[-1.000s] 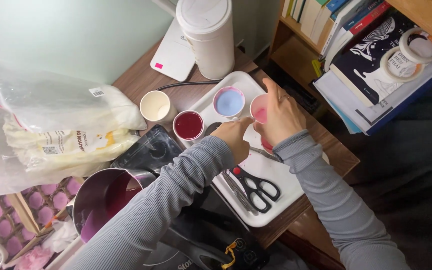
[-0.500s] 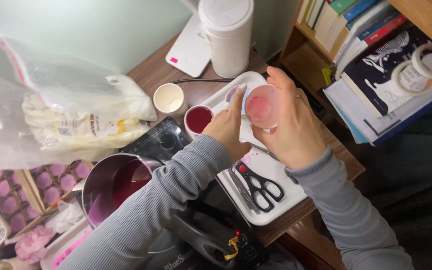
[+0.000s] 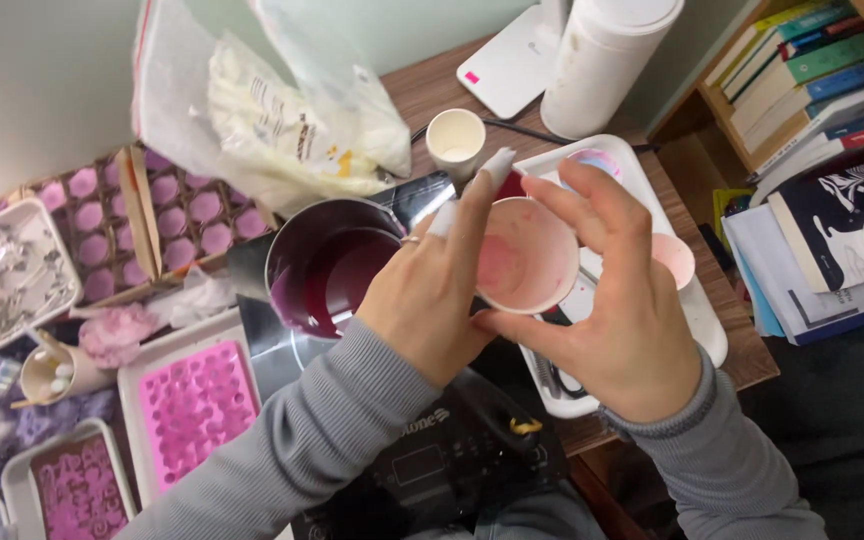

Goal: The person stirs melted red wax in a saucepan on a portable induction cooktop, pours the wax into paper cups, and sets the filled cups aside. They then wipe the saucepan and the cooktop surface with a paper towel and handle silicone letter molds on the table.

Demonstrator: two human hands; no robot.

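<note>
Between both hands, raised above the tabletop, sits a small round paper cup (image 3: 527,255), tilted so its mouth faces the camera; its inside is smeared with a thin, patchy pink film. The right hand (image 3: 624,320) cradles the cup from the right and below, thumb under the rim and fingers curled over the top edge. The left hand (image 3: 430,290) presses against the cup's left side with fingers stretched straight up, their tips coated in something pale.

Just beyond the left hand stands a round metal pot (image 3: 324,268) holding glossy, dark purple-red liquid, resting on a black cooktop (image 3: 432,460) that runs under both wrists. Behind the right hand lies a white rectangular tray (image 3: 697,325) with rounded corners, carrying a second, pale pink cup (image 3: 674,258). Past the fingertips is an empty cream paper cup (image 3: 455,140), and farther still a tall white cylinder (image 3: 602,65) with a lid. Beyond the pot slumps a crinkled clear plastic bag (image 3: 282,110) of whitish powder. Left of the left forearm lies a bright pink silicone mould (image 3: 192,405) dotted with small cavities. Right of the right hand, books (image 3: 832,200) are stacked flat.
</note>
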